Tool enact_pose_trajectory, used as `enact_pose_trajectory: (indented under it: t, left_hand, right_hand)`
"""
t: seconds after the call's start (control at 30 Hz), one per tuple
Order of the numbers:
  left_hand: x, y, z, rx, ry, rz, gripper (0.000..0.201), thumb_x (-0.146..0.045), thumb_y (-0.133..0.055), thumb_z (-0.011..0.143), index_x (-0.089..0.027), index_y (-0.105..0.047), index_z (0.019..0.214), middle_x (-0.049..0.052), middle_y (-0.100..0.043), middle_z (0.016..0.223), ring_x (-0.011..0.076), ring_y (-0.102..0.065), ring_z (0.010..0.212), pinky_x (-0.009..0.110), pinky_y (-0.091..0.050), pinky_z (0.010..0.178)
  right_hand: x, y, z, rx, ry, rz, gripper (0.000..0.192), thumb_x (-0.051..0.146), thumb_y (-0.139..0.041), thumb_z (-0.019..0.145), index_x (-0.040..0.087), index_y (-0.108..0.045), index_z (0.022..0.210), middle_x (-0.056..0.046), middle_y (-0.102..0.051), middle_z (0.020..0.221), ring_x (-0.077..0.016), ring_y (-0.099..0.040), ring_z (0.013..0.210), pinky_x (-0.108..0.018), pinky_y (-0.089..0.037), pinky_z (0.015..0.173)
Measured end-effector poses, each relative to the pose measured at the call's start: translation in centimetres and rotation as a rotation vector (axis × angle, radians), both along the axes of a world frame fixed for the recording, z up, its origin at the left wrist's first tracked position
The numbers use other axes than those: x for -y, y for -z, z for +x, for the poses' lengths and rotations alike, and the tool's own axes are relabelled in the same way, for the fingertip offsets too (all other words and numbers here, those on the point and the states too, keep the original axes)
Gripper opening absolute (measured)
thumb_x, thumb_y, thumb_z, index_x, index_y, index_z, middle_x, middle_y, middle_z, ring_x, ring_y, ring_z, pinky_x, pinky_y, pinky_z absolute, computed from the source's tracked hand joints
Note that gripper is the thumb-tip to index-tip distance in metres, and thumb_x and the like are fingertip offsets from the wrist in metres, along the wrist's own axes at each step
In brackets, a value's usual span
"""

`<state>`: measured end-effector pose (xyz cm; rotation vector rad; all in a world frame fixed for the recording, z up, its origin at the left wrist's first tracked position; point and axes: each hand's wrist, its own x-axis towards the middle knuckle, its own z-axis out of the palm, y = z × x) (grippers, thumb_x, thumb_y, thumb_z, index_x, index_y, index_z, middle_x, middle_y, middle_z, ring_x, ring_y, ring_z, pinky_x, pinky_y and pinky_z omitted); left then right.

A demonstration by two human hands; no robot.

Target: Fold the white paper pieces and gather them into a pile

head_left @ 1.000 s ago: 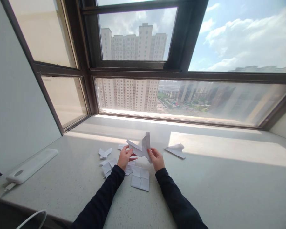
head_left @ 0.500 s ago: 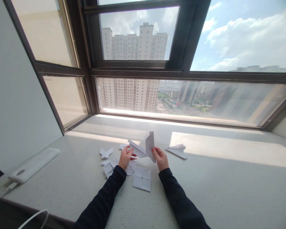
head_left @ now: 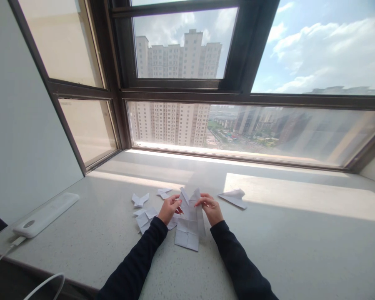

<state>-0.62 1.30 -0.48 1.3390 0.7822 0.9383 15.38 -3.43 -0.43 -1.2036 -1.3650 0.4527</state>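
Note:
Between my two hands stands a folded sheet of white paper [head_left: 190, 207], its two upper points spread apart. My left hand [head_left: 169, 209] pinches its left side, while my right hand [head_left: 212, 210] is closed on the right side. A folded paper square [head_left: 186, 240] with crossing creases lies just below, its top edge partly behind the held sheet. Left of my left hand are folded paper pieces: a winged one [head_left: 140, 200], a small one [head_left: 164, 192] and a larger one [head_left: 146, 217]. A paper plane [head_left: 234, 197] rests right of my right hand.
All this lies on a speckled white windowsill [head_left: 287, 233] below dark-framed windows [head_left: 187, 96]. A long white device [head_left: 46, 214] with a white cable [head_left: 46, 287] sits at the left. A small dark object pokes in at the right edge.
The folded paper has turned and come lower, its two flaps now drawn closer together and upright. My right hand has rolled over it; my left hand has shifted slightly down.

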Motion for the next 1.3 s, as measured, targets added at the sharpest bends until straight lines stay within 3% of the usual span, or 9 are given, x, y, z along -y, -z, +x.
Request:
enact_pose_trajectory:
  t: [0.2, 0.43, 0.5, 0.57, 0.63, 0.7, 0.93, 1.17, 1.3]
  left_hand:
    - [0.5, -0.2, 0.3, -0.023, 0.075, 0.028, 0.034, -0.030, -0.054, 0.062, -0.010, -0.057, 0.090, -0.002, -0.054, 0.047, 0.0082, -0.050, 0.040, 0.018, -0.037, 0.040]
    - [0.2, 0.2, 0.2, -0.019, -0.017, 0.028, 0.037, -0.036, -0.050, 0.065, -0.011, -0.051, 0.093, -0.003, -0.053, 0.051, 0.0090, -0.052, 0.042, 0.019, -0.041, 0.041]
    - [0.1, 0.3, 0.2, -0.010, -0.047, 0.027, 0.039, -0.037, -0.050, 0.065, -0.011, -0.048, 0.095, -0.003, -0.051, 0.052, 0.0099, -0.054, 0.045, 0.020, -0.043, 0.043]
    - [0.1, 0.3, 0.2, -0.001, -0.059, 0.028, 0.040, -0.037, -0.049, 0.065, -0.012, -0.046, 0.096, -0.003, -0.051, 0.054, 0.0107, -0.055, 0.047, 0.021, -0.044, 0.044]
    - [0.1, 0.2, 0.2, 0.006, -0.052, 0.031, 0.040, -0.037, -0.050, 0.065, -0.012, -0.046, 0.096, -0.002, -0.053, 0.056, 0.0111, -0.055, 0.049, 0.021, -0.044, 0.044]
    - [0.3, 0.0, 0.2, 0.011, -0.036, 0.034, 0.040, -0.036, -0.050, 0.065, -0.013, -0.046, 0.097, -0.001, -0.055, 0.058, 0.0115, -0.056, 0.050, 0.021, -0.044, 0.044]
    - [1.0, -0.8, 0.3, 0.025, 0.049, 0.053, 0.040, -0.036, -0.053, 0.065, -0.014, -0.046, 0.098, 0.000, -0.057, 0.060, 0.0124, -0.057, 0.053, 0.021, -0.044, 0.046]
    - [0.9, -0.4, 0.4, 0.024, 0.081, 0.086, 0.044, -0.037, -0.056, 0.064, -0.014, -0.042, 0.099, 0.000, -0.058, 0.062, 0.0127, -0.058, 0.055, 0.022, -0.045, 0.049]
    - [0.9, -0.2, 0.4, 0.013, 0.052, 0.102, 0.045, -0.035, -0.057, 0.064, -0.015, -0.040, 0.100, 0.002, -0.059, 0.066, 0.0133, -0.058, 0.056, 0.023, -0.045, 0.050]
  right_hand:
    - [0.5, -0.5, -0.5, 0.216, 0.095, -0.021, 0.020, 0.018, -0.047, 0.067, 0.022, -0.063, 0.055, -0.005, -0.050, 0.096, -0.0179, -0.045, 0.083, -0.035, -0.035, 0.076]
    - [0.4, -0.9, 0.3, 0.227, 0.258, 0.109, 0.016, 0.033, -0.053, 0.066, 0.023, -0.064, 0.071, -0.005, -0.039, 0.121, -0.0233, -0.038, 0.104, -0.040, -0.030, 0.084]
    - [0.3, -0.9, 0.6, 0.204, 0.281, 0.111, 0.020, 0.037, -0.051, 0.067, 0.021, -0.064, 0.071, -0.008, -0.050, 0.111, -0.0224, -0.043, 0.098, -0.037, -0.035, 0.079]
    - [0.2, -0.6, 0.6, 0.208, 0.267, 0.071, 0.025, 0.039, -0.048, 0.070, 0.020, -0.064, 0.071, -0.008, -0.061, 0.087, -0.0197, -0.051, 0.082, -0.034, -0.039, 0.072]
    - [0.1, -0.4, 0.4, 0.242, 0.243, 0.022, 0.026, 0.040, -0.046, 0.070, 0.020, -0.064, 0.071, -0.005, -0.062, 0.067, -0.0173, -0.052, 0.066, -0.032, -0.040, 0.066]
    - [0.2, -0.2, 0.1, 0.278, 0.227, -0.005, 0.025, 0.040, -0.048, 0.069, 0.021, -0.064, 0.069, -0.003, -0.061, 0.060, -0.0159, -0.051, 0.059, -0.031, -0.038, 0.064]
    - [0.3, -0.3, -0.4, 0.357, 0.212, -0.066, 0.023, 0.041, -0.050, 0.068, 0.023, -0.065, 0.065, -0.001, -0.064, 0.061, -0.0141, -0.049, 0.055, -0.032, -0.034, 0.067]
    - [0.2, -0.1, -0.5, 0.376, 0.175, -0.089, 0.023, 0.041, -0.050, 0.068, 0.023, -0.064, 0.066, -0.001, -0.061, 0.058, -0.0142, -0.049, 0.055, -0.029, -0.036, 0.063]
    - [0.1, 0.1, -0.5, 0.330, 0.209, -0.053, 0.032, 0.041, -0.056, 0.061, 0.021, -0.060, 0.086, -0.004, -0.062, 0.076, -0.0178, -0.050, 0.068, -0.031, -0.037, 0.066]
